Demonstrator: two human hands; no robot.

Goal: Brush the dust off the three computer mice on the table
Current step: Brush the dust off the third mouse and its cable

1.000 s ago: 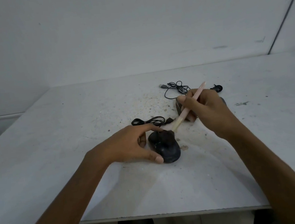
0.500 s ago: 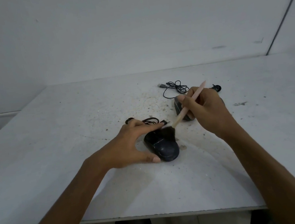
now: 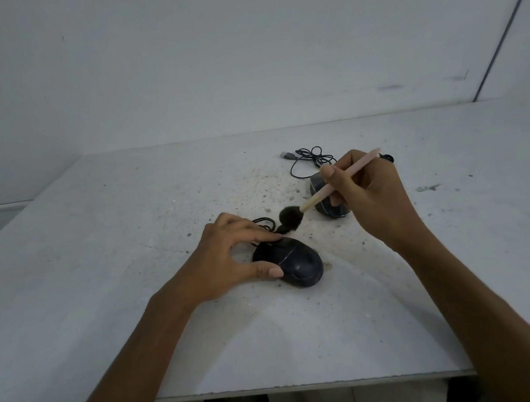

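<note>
Head view: at frame centre the left hand (image 3: pixel 224 265) pinches a smooth, rounded black mouse (image 3: pixel 297 265) between thumb and forefinger on the speckled white table (image 3: pixel 101 285). The right hand (image 3: pixel 379 201) grips a pale-handled brush (image 3: pixel 314 200), its fluffy dark bristles just beyond the mouse's front. A second mouse (image 3: pixel 327 210) sits half hidden behind that hand.

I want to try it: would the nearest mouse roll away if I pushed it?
Probably not: the nearest mouse sits flat on the table, so it would likely slide. Its cable looks floppy and may drag behind.
</note>
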